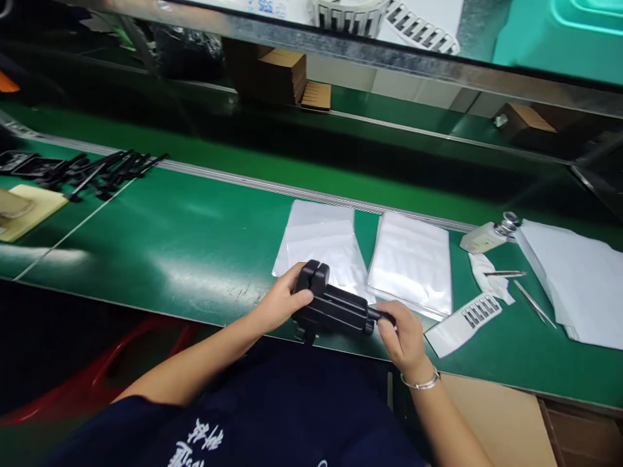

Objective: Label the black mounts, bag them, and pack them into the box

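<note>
Both my hands hold a black plastic bracket at the front edge of the green bench. It has a rounded double-lobed end on the left, a long ribbed body and a small knob with a thin rod on the right. My left hand is wrapped round the rounded end, its thumb on top. The thin rod at the other end is pinched by my right hand, which wears a silver bangle on the wrist. Just beyond the bracket lie clear plastic bags, with a second stack of bags beside them.
On the right are a label strip, tweezers, a crumpled tissue, a white bottle and white sheets. Several black arms lie at far left. A metal shelf overhangs the bench; a red chair stands below.
</note>
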Action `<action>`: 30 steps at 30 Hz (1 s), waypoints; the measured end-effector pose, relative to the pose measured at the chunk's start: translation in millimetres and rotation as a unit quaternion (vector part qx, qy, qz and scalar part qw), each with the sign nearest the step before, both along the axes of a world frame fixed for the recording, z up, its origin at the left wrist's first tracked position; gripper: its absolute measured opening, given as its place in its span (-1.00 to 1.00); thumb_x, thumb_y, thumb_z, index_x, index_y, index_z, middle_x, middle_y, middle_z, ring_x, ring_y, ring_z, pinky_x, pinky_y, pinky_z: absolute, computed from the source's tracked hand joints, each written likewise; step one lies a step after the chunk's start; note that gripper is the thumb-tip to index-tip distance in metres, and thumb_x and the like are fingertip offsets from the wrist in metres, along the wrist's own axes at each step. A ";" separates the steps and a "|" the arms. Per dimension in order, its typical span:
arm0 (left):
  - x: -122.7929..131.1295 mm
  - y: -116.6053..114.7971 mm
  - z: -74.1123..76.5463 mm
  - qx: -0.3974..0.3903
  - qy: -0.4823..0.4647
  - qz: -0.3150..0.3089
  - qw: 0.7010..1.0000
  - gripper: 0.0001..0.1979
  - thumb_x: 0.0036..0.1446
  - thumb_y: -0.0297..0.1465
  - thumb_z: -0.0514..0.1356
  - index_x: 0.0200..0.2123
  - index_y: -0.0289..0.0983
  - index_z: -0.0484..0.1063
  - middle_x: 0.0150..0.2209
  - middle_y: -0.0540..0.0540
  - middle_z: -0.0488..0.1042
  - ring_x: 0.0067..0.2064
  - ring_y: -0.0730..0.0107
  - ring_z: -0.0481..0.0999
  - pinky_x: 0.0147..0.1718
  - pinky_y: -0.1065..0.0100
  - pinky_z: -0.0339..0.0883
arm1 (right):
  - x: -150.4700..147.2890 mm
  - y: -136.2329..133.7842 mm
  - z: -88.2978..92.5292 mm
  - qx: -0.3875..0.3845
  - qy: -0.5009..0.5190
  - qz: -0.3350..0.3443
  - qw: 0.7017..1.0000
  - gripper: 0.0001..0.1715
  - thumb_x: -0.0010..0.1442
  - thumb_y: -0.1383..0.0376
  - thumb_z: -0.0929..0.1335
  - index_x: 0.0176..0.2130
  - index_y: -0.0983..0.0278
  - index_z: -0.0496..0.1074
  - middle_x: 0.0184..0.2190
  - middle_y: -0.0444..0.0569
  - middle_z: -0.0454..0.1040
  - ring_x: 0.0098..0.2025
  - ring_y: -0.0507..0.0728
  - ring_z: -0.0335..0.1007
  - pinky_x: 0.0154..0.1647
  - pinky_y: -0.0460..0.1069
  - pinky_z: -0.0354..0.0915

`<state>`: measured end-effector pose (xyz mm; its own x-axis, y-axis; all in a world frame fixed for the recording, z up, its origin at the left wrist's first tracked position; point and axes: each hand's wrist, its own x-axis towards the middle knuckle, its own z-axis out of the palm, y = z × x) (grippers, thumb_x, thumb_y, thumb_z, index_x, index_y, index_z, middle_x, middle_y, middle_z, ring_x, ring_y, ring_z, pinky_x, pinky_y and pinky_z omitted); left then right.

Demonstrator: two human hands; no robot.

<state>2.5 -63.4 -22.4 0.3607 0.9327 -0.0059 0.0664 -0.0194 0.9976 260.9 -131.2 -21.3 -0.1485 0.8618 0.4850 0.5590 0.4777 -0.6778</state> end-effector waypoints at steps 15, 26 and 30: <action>6.7 7.6 -10.6 -0.099 -0.115 0.111 0.982 -0.44 -0.02 0.02 0.31 -0.11 -0.29 0.44 -0.20 -0.12 0.52 -0.16 0.23 0.50 -0.18 0.33 0.35 | -17.7 8.5 -32.4 -0.210 0.279 -0.077 0.934 -0.47 0.17 -0.08 0.35 -0.02 0.19 0.47 0.00 0.06 0.45 0.08 0.23 0.33 0.14 0.13 0.22; 20.5 5.9 -6.5 -0.078 -0.161 -0.005 0.984 -0.39 -0.01 -0.02 0.34 -0.01 -0.29 0.35 -0.18 -0.13 0.51 -0.10 0.21 0.47 -0.13 0.33 0.29 | -36.6 25.0 -47.0 -0.187 0.487 -0.176 0.835 -0.67 0.16 0.03 0.39 -0.32 0.25 0.47 -0.31 -0.07 0.52 -0.23 0.10 0.41 -0.05 0.07 0.32; 19.7 6.4 -6.0 -0.074 -0.138 0.021 0.988 -0.41 0.05 0.03 0.26 -0.03 -0.31 0.34 -0.19 -0.15 0.51 -0.11 0.18 0.47 -0.14 0.30 0.29 | -30.2 28.7 -45.0 -0.219 0.449 -0.134 0.856 -0.62 0.13 0.02 0.42 -0.20 0.24 0.47 -0.21 -0.04 0.53 -0.15 0.13 0.43 -0.04 0.07 0.32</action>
<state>22.2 -56.9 -28.4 0.3295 0.9428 -0.0499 -0.2100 0.1247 0.9697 230.7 -102.4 -66.3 0.3454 0.9351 -0.0787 -0.2314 0.0036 -0.9729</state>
